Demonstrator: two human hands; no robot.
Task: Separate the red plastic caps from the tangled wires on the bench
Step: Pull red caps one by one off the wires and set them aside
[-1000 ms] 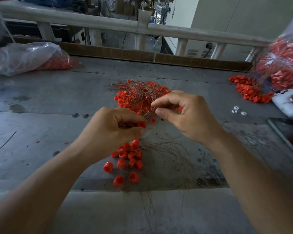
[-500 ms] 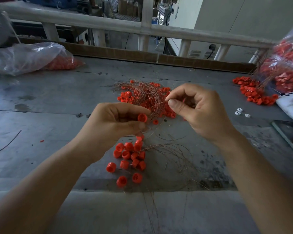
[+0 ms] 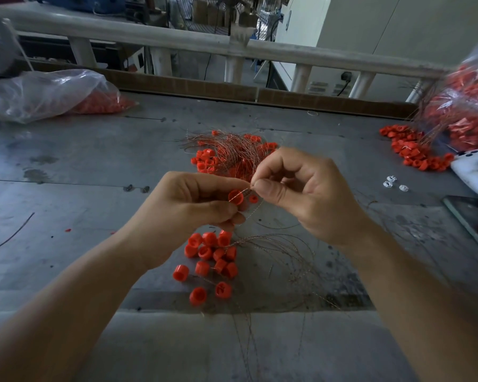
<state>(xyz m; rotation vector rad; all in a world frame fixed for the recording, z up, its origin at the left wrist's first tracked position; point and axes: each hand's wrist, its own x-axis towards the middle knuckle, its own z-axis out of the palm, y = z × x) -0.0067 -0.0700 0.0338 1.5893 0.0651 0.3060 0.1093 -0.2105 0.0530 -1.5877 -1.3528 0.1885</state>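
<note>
A red cap (image 3: 235, 196) is pinched between the thumb and curled fingers (image 3: 204, 183) of the left hand (image 3: 188, 213), held above the middle of the desk (image 3: 80, 166). A thin coppery wire (image 3: 247, 190) runs from the cap's mouth to the right hand (image 3: 301, 194), whose thumb and forefinger nip the strand just beside the cap, the other fingers curled loosely. Beyond the hands, toward the far edge, lies the tangle of wires and caps (image 3: 232, 154). Below the hands, nearer the front edge, a cluster of loose caps (image 3: 210, 255) rests on the desk, with a fan of bare wires (image 3: 282, 252) just beside it on the right. At the far left corner slumps a clear plastic bag (image 3: 47, 93) with red pieces inside. Near the far right corner a second bag (image 3: 464, 106) — blurred — spills more caps (image 3: 414, 150) onto the desk. Along the right edge sit a white object (image 3: 475, 172), three small white bits (image 3: 392, 183) and a dark flat panel (image 3: 475, 219).
</note>
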